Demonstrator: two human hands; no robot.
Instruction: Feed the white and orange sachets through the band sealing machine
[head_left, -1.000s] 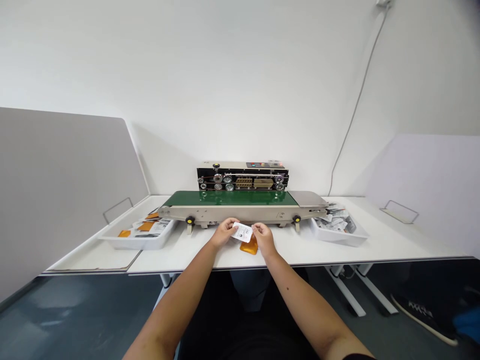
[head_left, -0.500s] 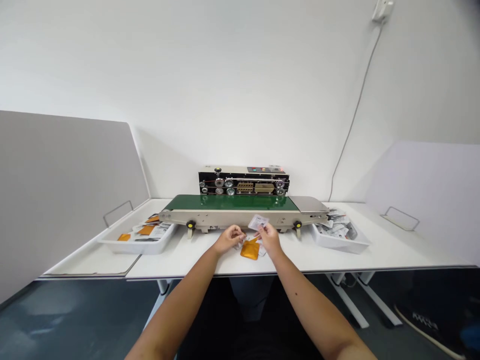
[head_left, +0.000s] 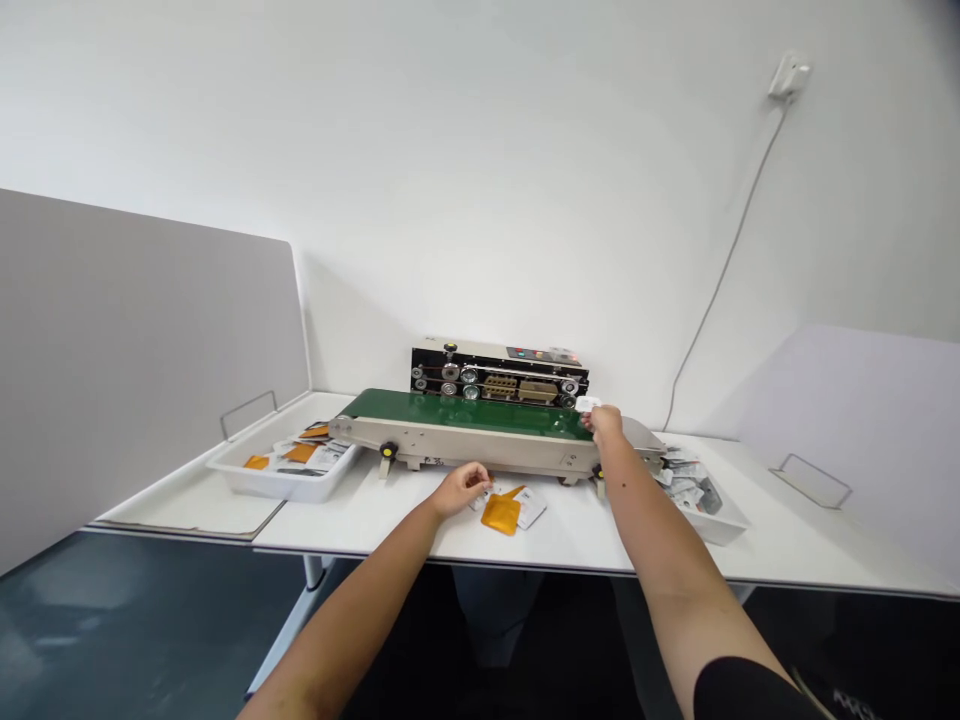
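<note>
White packet (head_left: 587, 403) is pinched in the fingers of the right hand (head_left: 604, 422), by the right end of the green belt (head_left: 450, 408) and near the rollers (head_left: 570, 387) of the machine (head_left: 435, 350); whether it touches them I cannot tell. The left hand (head_left: 462, 488) is low over the table (head_left: 405, 530) in front of the belt, its fingers curled; I cannot tell if they grip anything. Just beside it lies an orange packet (head_left: 500, 514), with a pale packet (head_left: 532, 507) at its right. Left of the belt stands a tub (head_left: 281, 486) of orange and white packets, the right arm (head_left: 660, 530) partly hiding another tub (head_left: 726, 529) opposite
</note>
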